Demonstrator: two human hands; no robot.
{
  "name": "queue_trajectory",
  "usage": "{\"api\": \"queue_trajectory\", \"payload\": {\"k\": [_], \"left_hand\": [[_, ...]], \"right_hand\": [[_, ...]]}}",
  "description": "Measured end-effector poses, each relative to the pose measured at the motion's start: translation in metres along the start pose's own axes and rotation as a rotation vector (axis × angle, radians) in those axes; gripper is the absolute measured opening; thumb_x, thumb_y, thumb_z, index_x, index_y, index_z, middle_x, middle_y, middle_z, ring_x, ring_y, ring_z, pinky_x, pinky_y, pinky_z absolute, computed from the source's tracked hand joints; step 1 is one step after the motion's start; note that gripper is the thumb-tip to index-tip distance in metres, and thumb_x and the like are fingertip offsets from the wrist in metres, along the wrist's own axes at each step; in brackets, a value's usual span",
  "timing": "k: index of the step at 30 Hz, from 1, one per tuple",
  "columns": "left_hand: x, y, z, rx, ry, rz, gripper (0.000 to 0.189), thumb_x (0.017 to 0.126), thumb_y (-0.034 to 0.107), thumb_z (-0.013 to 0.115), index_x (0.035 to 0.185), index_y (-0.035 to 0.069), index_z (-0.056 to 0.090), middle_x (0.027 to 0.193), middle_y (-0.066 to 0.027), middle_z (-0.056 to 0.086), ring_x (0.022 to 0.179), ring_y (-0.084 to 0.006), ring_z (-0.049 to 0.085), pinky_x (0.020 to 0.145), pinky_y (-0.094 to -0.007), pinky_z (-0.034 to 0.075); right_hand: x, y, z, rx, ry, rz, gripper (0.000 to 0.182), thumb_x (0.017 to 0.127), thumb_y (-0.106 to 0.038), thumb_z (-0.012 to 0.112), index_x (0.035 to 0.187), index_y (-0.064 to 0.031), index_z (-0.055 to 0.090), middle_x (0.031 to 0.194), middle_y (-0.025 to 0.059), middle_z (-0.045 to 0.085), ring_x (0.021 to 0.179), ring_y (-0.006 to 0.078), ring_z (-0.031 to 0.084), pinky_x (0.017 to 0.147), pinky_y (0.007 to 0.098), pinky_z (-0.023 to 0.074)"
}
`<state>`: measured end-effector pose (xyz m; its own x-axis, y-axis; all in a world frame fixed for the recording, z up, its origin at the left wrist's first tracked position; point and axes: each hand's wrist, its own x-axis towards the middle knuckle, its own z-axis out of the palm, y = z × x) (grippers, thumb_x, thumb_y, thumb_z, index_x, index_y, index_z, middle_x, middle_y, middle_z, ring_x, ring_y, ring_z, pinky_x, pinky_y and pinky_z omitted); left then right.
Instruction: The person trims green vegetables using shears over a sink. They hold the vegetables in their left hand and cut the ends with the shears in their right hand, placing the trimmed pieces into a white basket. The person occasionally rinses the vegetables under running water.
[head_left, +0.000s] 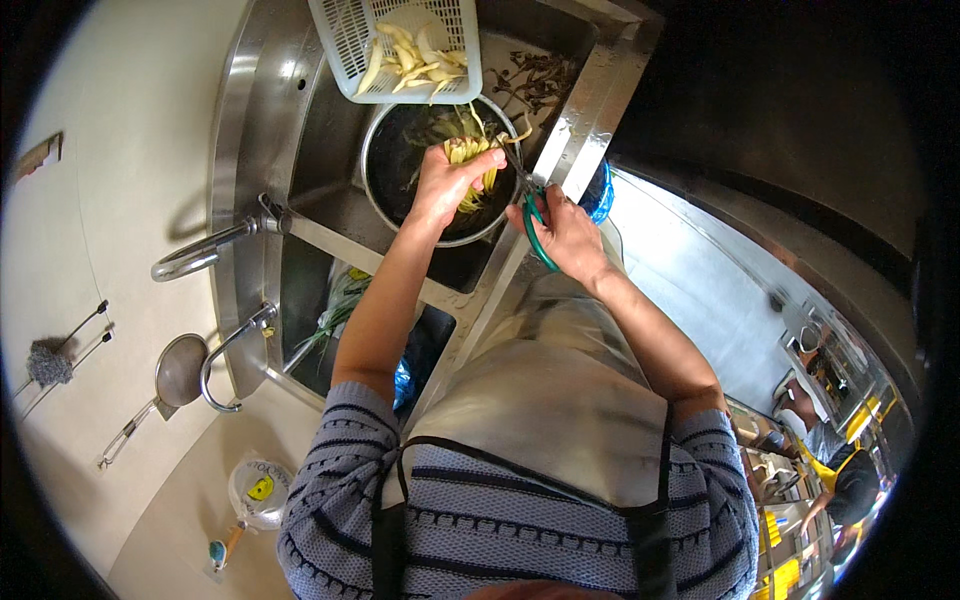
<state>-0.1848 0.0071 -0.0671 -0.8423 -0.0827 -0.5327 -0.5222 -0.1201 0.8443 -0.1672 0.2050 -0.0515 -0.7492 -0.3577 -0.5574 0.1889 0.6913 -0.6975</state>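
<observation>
My left hand (450, 184) grips a bunch of pale yellow-green vegetable stems (474, 154) over a round metal pot (365, 169). Dark water with more stems floating in it fills the pot. In my right hand (571, 238) is a pair of green-handled scissors (534, 217), its blades pointing at the end of the bunch. A thin curled stem end (523, 129) sticks out beside the blades. Above the pot sits a white plastic basket (346, 82) with several cream-coloured peeled pieces (412, 60) inside.
The pot stands in a stainless steel sink (330, 180). Dark trimmings (536, 79) lie at its far right. Leafy greens (341, 304) are in the nearer basin. Two taps (202, 255) reach in from the left, near a hanging strainer (181, 367). A blue-lined bin (602, 195) stands right; another person (847, 472) is farther off.
</observation>
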Motion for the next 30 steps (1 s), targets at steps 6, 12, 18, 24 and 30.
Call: {"api": "queue_trajectory", "payload": {"k": [6, 12, 18, 24, 30], "left_hand": [[0.01, 0.013, 0.022, 0.04, -0.032, 0.011, 0.013, 0.081, 0.012, 0.072, 0.086, 0.0, 0.068, 0.078, -0.0061, 0.069, 0.058, -0.0072, 0.053, 0.052, -0.0221, 0.041], [0.019, 0.021, 0.033, 0.207, -0.059, 0.061, 0.012, 0.081, 0.009, 0.071, 0.089, 0.0, 0.068, 0.077, -0.0061, 0.069, 0.067, -0.0095, 0.064, 0.052, -0.0218, 0.045], [0.006, 0.034, -0.013, 0.07, 0.054, 0.094, 0.023, 0.082, 0.016, 0.072, 0.1, 0.003, 0.066, 0.091, -0.0038, 0.069, 0.08, -0.0097, 0.064, 0.063, -0.0222, 0.046], [-0.021, 0.038, -0.098, 0.428, 0.219, 0.239, 0.018, 0.082, 0.016, 0.074, 0.093, 0.004, 0.066, 0.082, 0.002, 0.064, 0.077, -0.0077, 0.06, 0.068, -0.0226, 0.045], [0.036, -0.074, -0.103, 0.6, 0.128, -0.077, 0.047, 0.074, 0.032, 0.08, 0.105, 0.001, 0.062, 0.087, -0.0069, 0.069, 0.078, -0.0151, 0.064, 0.073, -0.0296, 0.051]], "right_hand": [[0.005, 0.009, -0.006, 0.094, 0.056, 0.028, 0.066, 0.085, -0.066, 0.051, 0.09, 0.0002, 0.052, 0.076, 0.0197, 0.064, 0.079, 0.0396, 0.065, 0.07, 0.045, 0.0493], [0.014, 0.008, -0.004, 0.459, 0.158, 0.106, 0.056, 0.09, -0.05, 0.058, 0.07, 0.0024, 0.058, 0.055, 0.014, 0.056, 0.054, 0.0265, 0.06, 0.054, 0.0383, 0.047], [0.003, 0.014, -0.018, 0.841, -0.01, 0.11, 0.05, 0.093, -0.05, 0.054, 0.074, -0.0045, 0.051, 0.05, -0.0016, 0.041, 0.04, 0.0078, 0.039, 0.04, 0.0235, 0.0315], [-0.019, 0.03, -0.008, 0.848, -0.089, 0.128, 0.044, 0.093, -0.046, 0.056, 0.08, -0.0041, 0.052, 0.052, -0.0017, 0.041, 0.041, 0.0074, 0.039, 0.04, 0.0229, 0.0316], [-0.028, 0.041, 0.012, 0.803, -0.138, 0.161, 0.038, 0.089, -0.042, 0.064, 0.091, -0.0044, 0.057, 0.056, -0.0044, 0.044, 0.043, 0.0061, 0.042, 0.041, 0.0228, 0.0347]]}}
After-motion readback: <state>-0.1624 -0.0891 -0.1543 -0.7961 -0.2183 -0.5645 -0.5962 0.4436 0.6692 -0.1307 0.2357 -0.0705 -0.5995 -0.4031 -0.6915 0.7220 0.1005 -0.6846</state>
